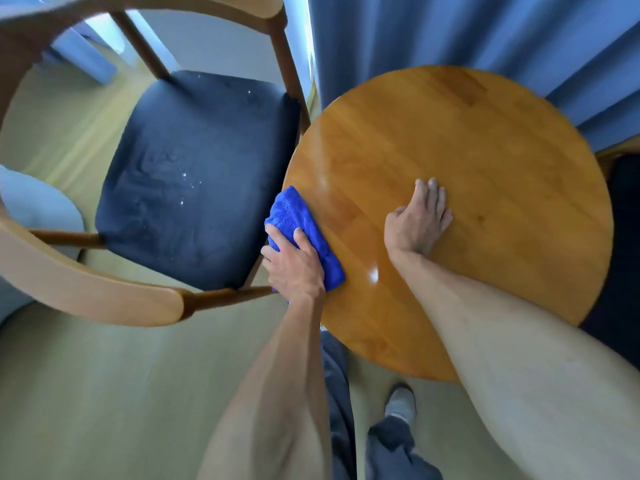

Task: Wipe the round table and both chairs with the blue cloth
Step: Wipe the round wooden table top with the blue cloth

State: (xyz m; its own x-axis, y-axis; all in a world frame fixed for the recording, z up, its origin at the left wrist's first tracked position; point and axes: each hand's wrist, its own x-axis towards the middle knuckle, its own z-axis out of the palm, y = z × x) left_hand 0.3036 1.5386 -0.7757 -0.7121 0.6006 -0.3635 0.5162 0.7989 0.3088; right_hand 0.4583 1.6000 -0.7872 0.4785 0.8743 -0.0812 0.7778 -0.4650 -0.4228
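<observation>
the round table point(467, 188) fills the right half of the frame, a glossy honey-coloured wooden top of joined planks with bright glare spots near its lower left edge. left of it stands a wooden armchair point(45, 271) with a curved pale backrest and a dark blue cushioned seat point(194, 181) speckled with small white crumbs or flecks. a second dark seat point(623, 244) shows only as a sliver at the right edge of the frame, partly behind the table. blue curtains point(485, 32) hang across the upper right, and pale wood-look flooring point(104, 393) covers the lower left. the right hand point(417, 223) lies flat on the middle of the tabletop, fingers straight and close together, holding nothing. the left hand point(294, 265) grips the blue cloth point(301, 220) at the table's left rim, fingers curled over it. the cloth is bright blue, plush and folded into a thick pad, lying half on the tabletop and half over its edge.
</observation>
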